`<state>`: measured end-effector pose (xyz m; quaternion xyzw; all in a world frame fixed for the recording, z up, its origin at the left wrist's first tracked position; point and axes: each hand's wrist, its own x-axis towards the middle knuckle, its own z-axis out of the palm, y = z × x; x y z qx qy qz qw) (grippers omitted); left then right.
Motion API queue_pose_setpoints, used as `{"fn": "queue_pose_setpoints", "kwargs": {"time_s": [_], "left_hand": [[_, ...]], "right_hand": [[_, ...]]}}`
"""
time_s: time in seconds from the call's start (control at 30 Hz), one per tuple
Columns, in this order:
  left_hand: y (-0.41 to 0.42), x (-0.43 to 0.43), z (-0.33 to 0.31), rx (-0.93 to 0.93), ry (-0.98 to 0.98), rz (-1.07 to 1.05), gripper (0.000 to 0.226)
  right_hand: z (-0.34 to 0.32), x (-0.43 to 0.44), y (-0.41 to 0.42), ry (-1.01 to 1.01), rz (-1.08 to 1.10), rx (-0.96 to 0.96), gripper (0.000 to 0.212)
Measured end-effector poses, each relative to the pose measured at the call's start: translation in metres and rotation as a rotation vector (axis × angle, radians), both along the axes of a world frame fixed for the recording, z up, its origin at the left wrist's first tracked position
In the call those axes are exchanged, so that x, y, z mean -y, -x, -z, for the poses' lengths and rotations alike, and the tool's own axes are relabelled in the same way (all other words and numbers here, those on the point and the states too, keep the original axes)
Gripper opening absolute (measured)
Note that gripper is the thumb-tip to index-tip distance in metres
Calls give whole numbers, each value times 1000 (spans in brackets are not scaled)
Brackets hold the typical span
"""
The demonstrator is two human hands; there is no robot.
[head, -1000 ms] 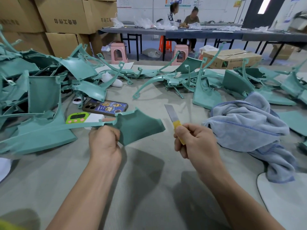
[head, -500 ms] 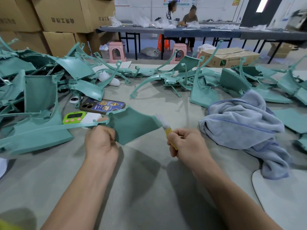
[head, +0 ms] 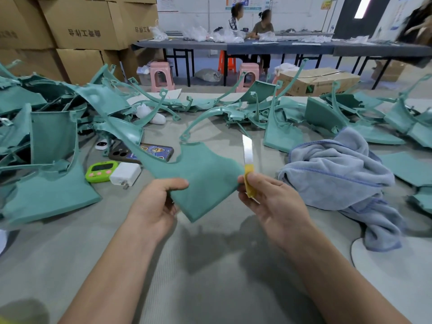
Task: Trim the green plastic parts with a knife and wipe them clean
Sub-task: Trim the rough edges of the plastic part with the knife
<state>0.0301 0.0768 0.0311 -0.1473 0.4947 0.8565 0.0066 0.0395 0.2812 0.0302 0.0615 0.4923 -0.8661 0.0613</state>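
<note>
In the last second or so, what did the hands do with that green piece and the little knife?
The left hand swung the flat green plastic part round from lying out to the left to upright in front, gripping its lower edge. The right hand brought the yellow-handled knife up against the part's right edge, blade pointing up. Both grips held. The crumpled blue-grey towel and the phone stayed put.

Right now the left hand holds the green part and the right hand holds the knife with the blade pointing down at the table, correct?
Not quite. In the head view the left hand holds the green part and the right hand holds the knife, but the blade points up, away from the table.
</note>
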Motion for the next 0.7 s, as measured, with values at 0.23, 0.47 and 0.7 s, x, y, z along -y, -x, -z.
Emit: {"fn": "queue_pose_setpoints", "kwargs": {"time_s": [0.23, 0.47, 0.7], "left_hand": [[-6, -5, -5, 54, -26, 96, 15], [0, 7, -13, 162, -353, 60, 13], [2, 4, -8, 164, -349, 107, 26]], "right_hand": [[-5, -20, 6, 29, -2, 53, 16], [-4, -11, -8, -473, -242, -472, 12], [12, 8, -4, -688, 143, -345, 14]]}}
